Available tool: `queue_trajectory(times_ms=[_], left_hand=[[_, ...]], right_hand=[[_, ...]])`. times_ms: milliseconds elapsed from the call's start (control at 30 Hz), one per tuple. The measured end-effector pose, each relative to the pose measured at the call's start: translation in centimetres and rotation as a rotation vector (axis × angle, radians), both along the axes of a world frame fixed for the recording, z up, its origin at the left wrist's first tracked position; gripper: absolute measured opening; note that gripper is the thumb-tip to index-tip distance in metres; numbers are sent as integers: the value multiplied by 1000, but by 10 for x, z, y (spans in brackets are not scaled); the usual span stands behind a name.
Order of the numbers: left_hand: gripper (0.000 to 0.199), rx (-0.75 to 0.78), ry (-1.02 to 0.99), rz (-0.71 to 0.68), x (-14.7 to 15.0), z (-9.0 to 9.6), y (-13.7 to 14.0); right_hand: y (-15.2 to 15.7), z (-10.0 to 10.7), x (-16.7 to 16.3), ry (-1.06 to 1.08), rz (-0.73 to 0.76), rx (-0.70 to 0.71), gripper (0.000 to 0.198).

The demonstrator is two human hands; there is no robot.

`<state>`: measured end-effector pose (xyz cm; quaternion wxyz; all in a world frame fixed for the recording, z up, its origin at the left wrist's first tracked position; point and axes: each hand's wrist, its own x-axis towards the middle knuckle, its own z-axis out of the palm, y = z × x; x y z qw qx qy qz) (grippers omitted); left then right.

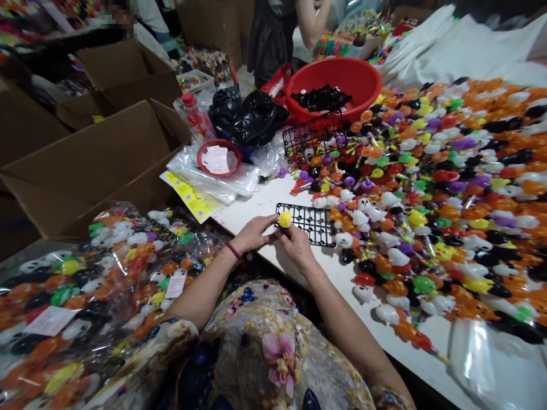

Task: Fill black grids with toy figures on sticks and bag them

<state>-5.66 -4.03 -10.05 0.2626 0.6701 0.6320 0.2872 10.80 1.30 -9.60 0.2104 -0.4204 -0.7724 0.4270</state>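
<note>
A black plastic grid tray with rows of openings lies on the white table in front of me. My left hand grips its left end, with a red bead bracelet on the wrist. My right hand is closed around a small toy with a yellow head, at the tray's left end. The toy's lower part is hidden by my fingers. To the right, a large heap of small toys in orange, white, black, green and purple reaches up to the tray's right side.
A red basin holds more black grids, and another grid leans before it. A small red basket with paper slips rests on clear bags. Open cardboard boxes and bagged toys are on the left. Another person stands behind.
</note>
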Motion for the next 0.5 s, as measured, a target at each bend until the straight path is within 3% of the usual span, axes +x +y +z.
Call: queue_trajectory(times_ms=[300,400,500], left_hand=[[60,86,-1,-18,-5,-15,-2],[56,114,-2,4,-4,-16,-3],[52,109,-6,36,-3,-14,-4]], right_hand=[[-10,-7,-1,-153,119,229,10],[-11,-2,1,-115,151,235,13],[-12,9,24,-22,152,268,26]])
